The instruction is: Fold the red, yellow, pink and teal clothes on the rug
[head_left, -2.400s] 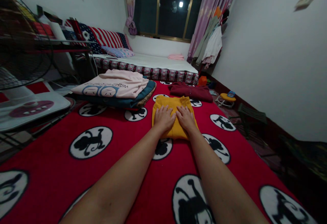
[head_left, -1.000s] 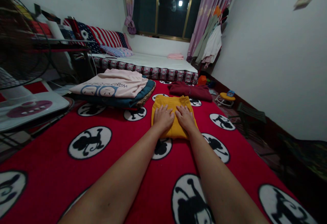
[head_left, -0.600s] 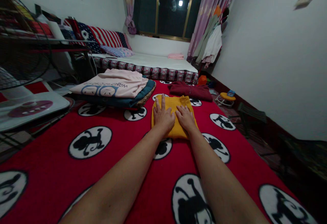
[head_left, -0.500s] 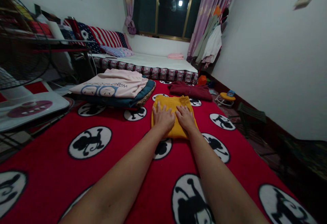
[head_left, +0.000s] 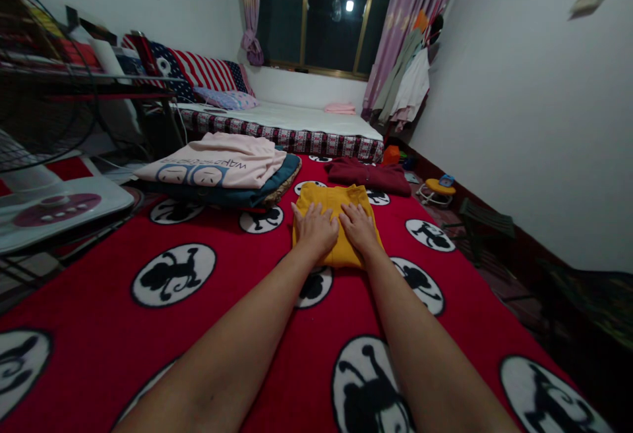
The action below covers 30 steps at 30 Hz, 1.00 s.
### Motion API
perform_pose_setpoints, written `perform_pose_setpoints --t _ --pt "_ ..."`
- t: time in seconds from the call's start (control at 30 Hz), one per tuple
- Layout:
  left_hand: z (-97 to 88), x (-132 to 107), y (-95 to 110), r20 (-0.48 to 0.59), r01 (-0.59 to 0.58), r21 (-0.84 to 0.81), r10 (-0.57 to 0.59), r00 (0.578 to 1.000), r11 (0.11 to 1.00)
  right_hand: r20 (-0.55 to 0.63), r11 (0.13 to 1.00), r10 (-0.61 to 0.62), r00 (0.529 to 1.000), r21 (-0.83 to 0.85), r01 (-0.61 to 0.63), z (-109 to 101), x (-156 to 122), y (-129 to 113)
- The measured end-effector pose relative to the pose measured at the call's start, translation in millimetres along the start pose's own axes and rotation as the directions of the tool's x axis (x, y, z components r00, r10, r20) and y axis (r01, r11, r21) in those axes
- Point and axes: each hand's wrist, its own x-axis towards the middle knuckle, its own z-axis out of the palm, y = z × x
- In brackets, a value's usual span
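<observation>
On red monkey-print fleece blanket [head_left: 232,347]: folded squarish yellow cloth garment [head_left: 337,197].
Left hand [head_left: 317,229], right hand [head_left: 359,226]: flat atop, gripping nothing.
Left fingers [head_left: 312,213]: just lowered; I judge smoothing unfinished.

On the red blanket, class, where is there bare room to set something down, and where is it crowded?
Bare: the blanket between the pile and left forearm, and right of the right forearm. Crowded: the far end, where pile, maroon garment and yellow garment sit close, the left hand and right hand on the yellow.
</observation>
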Motion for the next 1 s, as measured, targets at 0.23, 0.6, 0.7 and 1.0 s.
perform_pose_setpoints --t 0.23,0.6,0.7,1.0 --pt "1.2 -4.7 -6.6 0.093 -0.041 -0.013 0.042 0.995 0.999 0.053 0.994 -0.05 0.997 -0.099 0.055 -0.9 -6.2 -0.9" --pt "-28.2 -57.6 -82.9 0.27 -0.271 -0.095 0.287 0.919 0.958 0.058 0.967 -0.21 0.976 -0.137 0.216 -39.1 -65.8 22.2" --pt "-32.1 -64.4 -90.2 0.182 -0.272 -0.149 0.297 0.937 0.951 0.012 0.918 -0.388 0.922 -0.079 0.388 -48.5 -84.0 -4.7" --pt "-38.1 -61.0 -96.3 -0.045 -0.205 -0.396 0.205 0.978 0.895 0.305 0.782 -0.473 0.827 -0.287 0.553 -38.9 -81.1 -53.1"
